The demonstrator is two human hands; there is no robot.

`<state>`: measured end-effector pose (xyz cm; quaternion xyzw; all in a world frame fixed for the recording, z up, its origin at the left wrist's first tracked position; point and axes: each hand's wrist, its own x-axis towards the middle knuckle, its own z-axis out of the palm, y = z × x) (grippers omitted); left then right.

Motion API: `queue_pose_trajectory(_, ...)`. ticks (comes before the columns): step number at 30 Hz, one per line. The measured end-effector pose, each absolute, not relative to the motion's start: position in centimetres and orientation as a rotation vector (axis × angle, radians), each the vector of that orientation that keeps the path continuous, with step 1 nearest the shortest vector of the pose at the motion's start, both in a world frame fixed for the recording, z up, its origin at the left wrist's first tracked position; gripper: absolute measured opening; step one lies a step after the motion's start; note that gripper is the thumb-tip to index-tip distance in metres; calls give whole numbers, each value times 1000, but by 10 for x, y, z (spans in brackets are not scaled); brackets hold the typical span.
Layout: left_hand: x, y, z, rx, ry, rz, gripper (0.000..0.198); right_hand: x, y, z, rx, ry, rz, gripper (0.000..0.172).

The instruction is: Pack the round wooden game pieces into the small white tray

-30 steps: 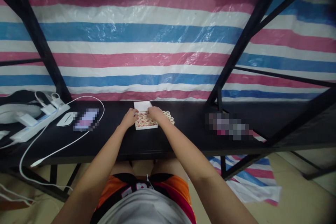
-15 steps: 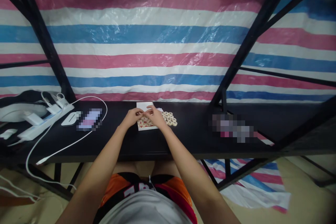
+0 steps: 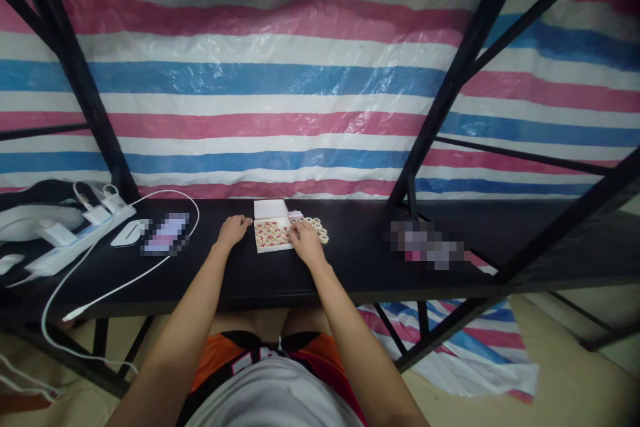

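Note:
A small white box [image 3: 274,251] lies on the black table with its lid folded back. Rows of round Chinese chess pieces [image 3: 270,235] with red characters fill most of it. To its right lies a cluster of loose Chinese chess pieces [image 3: 321,232], partly behind my hand. My left hand [image 3: 233,229] rests left of the box, open, fingertips near its upper left corner. Over the box's right edge, my right hand [image 3: 307,244] touches the pieces there with loosely bent, slightly parted fingers. No held piece shows, though the undersides of those fingers are hidden.
A blurred phone [image 3: 167,232], a white flat object [image 3: 127,233], a power strip [image 3: 75,243] with chargers and a white cable [image 3: 115,287] lie to the left. Blurred items [image 3: 425,247] sit at the right by a black frame post [image 3: 435,107]. A striped sheet [image 3: 280,80] hangs behind.
My hands were together above the box and have moved apart, left hand to the table beside it, right hand to its right edge. The rows of pieces now show. The view has shifted slightly.

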<state>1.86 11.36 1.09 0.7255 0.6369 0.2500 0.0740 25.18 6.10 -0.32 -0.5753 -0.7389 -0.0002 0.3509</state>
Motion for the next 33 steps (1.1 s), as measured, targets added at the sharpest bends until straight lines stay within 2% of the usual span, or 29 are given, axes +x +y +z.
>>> queue_pose_trajectory(4,18,114,11,2204,1927,758,26,251,67,4,-1506,-1935,-6,24)
queue_pose_trajectory(10,18,113,12,2261,1899,723,22,249,92,35,-1512,-2313,119,30)
queue_pose_trajectory(17,20,109,17,2207,1942,694,17,235,116,55,-1706,-2495,267,26)
queue_pose_trajectory(20,23,107,22,2200,1969,806,19,232,116,52,-1711,-2495,253,27)
queue_pose_trajectory(25,39,104,31,2372,1658,993,19,236,110,51,-1686,-2477,209,30)
queue_pose_trajectory(29,54,99,33,2456,1415,975,17,242,100,58,-1643,-2428,84,24)
queue_pose_trajectory(33,66,93,32,2475,1312,954,17,250,78,59,-1407,-2348,29,23)
